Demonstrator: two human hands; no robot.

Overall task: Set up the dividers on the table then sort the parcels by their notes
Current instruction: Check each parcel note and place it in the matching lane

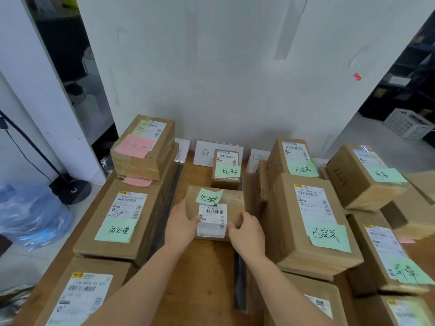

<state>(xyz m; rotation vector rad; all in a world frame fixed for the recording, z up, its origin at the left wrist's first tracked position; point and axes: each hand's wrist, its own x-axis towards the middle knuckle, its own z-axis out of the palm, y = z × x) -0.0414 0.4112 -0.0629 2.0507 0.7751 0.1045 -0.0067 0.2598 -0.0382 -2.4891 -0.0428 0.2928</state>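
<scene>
Head view, parcel (213, 216) between left hand (182, 222) and right hand (247, 234) (both gripping)

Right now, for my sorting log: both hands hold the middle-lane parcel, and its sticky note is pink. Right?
No: the left hand and right hand do hold the middle-lane parcel, but its sticky note is green, not pink, per the head view.
</scene>
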